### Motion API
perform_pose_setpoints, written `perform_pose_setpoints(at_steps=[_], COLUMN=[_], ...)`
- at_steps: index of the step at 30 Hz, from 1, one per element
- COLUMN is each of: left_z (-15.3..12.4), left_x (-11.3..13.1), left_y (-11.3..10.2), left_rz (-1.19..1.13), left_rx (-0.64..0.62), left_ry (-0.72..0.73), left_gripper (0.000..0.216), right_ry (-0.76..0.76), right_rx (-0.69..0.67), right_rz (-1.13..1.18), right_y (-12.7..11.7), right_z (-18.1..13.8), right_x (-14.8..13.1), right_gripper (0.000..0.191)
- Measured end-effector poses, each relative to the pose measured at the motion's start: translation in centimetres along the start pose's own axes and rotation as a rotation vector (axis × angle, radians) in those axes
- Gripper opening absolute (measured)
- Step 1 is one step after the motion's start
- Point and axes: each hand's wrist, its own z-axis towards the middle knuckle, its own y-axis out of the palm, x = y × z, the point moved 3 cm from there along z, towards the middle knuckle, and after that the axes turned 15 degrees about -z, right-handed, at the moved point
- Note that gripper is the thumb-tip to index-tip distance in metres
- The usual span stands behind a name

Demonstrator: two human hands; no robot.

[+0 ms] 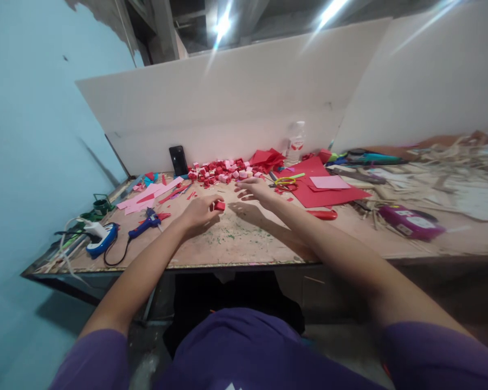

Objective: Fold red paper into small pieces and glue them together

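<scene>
My left hand (201,210) rests low over the worktop, fingers closed on a small red paper box (219,206). To its right my right hand (250,189) hovers with fingers apart and nothing in them, casting a shadow on the wood. Just beyond it lies a heap of small red and pink paper boxes (223,172). A blue glue gun (146,223) lies left of my left hand, its cord running toward a blue and white power strip (106,239). Pink paper strips (150,195) are spread behind the glue gun.
A phone (178,160) leans against the white board (236,103). Right of the heap are a plastic bottle (296,143), yellow-handled scissors (285,182), red paper sheets (315,197) and a red-handled tool (323,215). Farther right lie a purple box-shaped object (410,221) and wood scraps (451,162).
</scene>
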Motion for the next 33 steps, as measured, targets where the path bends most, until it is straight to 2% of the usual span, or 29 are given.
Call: perform_pose_setpoints(at_steps=[4,7,14,19,23,25,28,33], left_z=[-0.4,-0.6,-0.4,-0.4,-0.5,-0.6,-0.6,-0.6], left_x=[1.1,1.5,0.3,-0.2,-0.2,-0.2,-0.2,-0.1], left_y=[0.0,0.1,0.5,0.9,0.9,0.9,0.8,0.9], left_rz=[0.016,0.023,-0.017,-0.044,-0.048,-0.054,-0.067,-0.124], left_rx=[-0.092,-0.137,-0.222,-0.246,-0.226,-0.228,-0.239,-0.313], left_ry=[-0.062,-0.071,-0.029,0.007,0.003,-0.003,-0.02,-0.085], left_gripper=[0.038,0.037,0.029,0.024,0.022,0.021,0.024,0.043], right_ry=[0.023,0.021,-0.005,-0.08,-0.148,-0.179,-0.186,-0.054], right_rx=[0.091,0.119,0.163,0.308,0.433,0.413,0.291,0.009], right_rz=[0.013,0.019,-0.019,-0.132,-0.346,-0.54,-0.861,-1.083], right_y=[-1.3,-1.5,-2.1,-5.5,-9.1,-10.2,-11.3,-12.4], right_z=[0.4,0.4,0.9,1.6,1.6,1.5,1.5,1.6], right_x=[-0.1,-0.1,-0.2,-1.9,-2.9,-3.1,-2.9,-1.3], right_gripper=[0.005,0.006,0.007,0.01,0.017,0.016,0.015,0.017])
